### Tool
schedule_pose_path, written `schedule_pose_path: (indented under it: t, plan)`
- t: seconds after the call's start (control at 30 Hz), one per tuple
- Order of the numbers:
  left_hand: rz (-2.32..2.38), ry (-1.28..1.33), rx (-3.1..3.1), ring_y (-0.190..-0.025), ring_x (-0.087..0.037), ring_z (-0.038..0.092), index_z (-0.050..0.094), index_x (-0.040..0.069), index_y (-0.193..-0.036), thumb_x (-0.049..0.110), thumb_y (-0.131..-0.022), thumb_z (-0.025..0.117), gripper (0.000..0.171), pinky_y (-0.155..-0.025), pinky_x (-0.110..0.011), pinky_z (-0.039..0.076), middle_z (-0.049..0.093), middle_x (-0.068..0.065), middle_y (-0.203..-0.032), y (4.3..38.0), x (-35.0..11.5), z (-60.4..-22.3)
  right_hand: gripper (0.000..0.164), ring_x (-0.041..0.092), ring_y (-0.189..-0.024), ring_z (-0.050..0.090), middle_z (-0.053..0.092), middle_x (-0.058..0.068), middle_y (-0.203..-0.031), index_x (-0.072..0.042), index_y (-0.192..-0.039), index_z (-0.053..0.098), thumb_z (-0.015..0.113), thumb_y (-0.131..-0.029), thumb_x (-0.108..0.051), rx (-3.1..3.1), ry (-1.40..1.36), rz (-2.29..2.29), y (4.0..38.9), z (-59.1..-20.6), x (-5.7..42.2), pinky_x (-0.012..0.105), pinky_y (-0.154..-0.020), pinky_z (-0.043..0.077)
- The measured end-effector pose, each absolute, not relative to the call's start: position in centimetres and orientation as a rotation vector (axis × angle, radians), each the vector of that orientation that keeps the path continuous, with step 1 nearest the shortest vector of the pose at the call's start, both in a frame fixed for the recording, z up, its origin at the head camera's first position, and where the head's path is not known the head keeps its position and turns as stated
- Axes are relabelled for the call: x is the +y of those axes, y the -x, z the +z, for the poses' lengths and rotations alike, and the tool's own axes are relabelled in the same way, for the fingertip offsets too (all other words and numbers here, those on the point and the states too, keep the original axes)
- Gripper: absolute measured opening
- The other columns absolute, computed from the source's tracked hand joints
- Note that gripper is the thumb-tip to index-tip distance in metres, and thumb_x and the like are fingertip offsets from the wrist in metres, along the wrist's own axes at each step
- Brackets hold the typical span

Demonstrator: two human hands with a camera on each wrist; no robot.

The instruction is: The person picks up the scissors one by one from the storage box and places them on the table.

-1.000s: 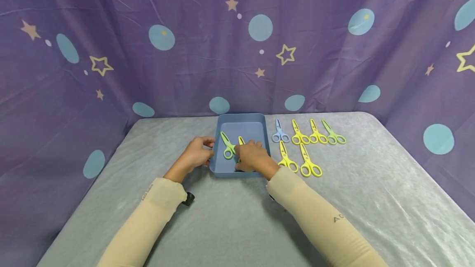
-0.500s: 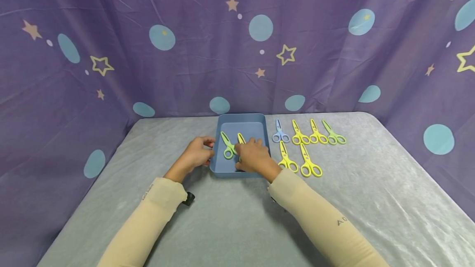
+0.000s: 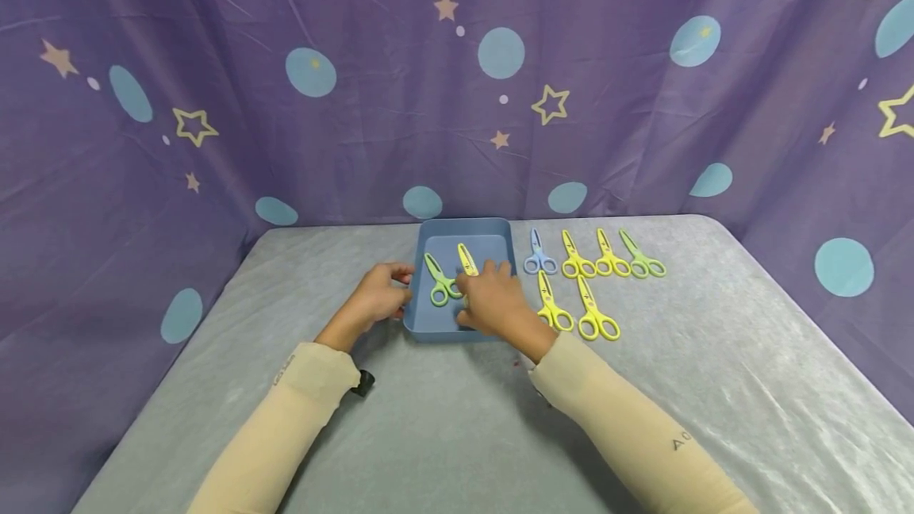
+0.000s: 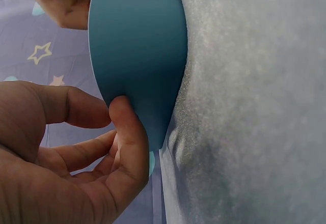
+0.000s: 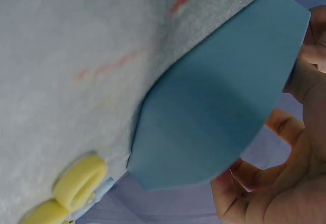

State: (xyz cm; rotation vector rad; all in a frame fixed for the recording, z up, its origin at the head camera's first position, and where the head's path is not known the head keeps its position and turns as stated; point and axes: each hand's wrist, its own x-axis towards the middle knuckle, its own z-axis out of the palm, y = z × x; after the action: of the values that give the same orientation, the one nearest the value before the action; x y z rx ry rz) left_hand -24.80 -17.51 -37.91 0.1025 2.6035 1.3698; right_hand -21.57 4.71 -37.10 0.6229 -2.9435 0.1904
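A blue tray stands on the grey-covered table. My left hand pinches its left wall, with thumb on the outside and a fingertip at the rim. Inside the tray lies a pair of green scissors, blades pointing away. To their right is a pair of yellow scissors; only the blades show. My right hand reaches over the near right wall and holds these by the handle end, which the hand covers. In the right wrist view the tray wall hides the fingertips and the scissors.
Right of the tray, blue scissors, two yellow pairs and green scissors lie in a back row. Two more yellow scissors lie in front of them. A purple patterned curtain hangs around the table's back and sides.
The yellow scissors in the tray have shifted away from me, showing more blade. My right hand and forearm have moved slightly right. My left hand has stayed in place.
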Motion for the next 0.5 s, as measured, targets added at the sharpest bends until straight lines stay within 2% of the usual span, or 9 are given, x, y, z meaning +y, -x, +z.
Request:
schedule_pose_path:
  t: [0.3,0.5]
  plan:
    - [1.366,-0.110,2.608,-0.076,-0.022,0.062,0.048,0.002,-0.151,-0.002,-0.092,0.054,0.060,-0.063,-0.034,0.057,0.051,-0.019,-0.139,24.7,-17.5,-37.9,0.034,0.044,-0.096,0.053,0.058,0.022,-0.105,-0.017,-0.110,0.067,0.077,-0.083,-0.034,-2.879,-0.583,0.157,20.8,-36.4,6.0,0.053,-0.070,0.052]
    - [1.364,-0.112,2.605,-0.071,-0.020,0.059,0.047,0.002,-0.151,-0.002,-0.092,0.054,0.059,-0.065,-0.037,0.058,0.050,-0.019,-0.139,24.7,-17.5,-37.9,0.032,0.040,-0.091,0.051,0.057,0.021,-0.102,-0.018,-0.110,0.067,0.077,-0.084,-0.033,-2.840,-0.595,0.168,20.5,-36.2,7.0,0.049,-0.064,0.051]
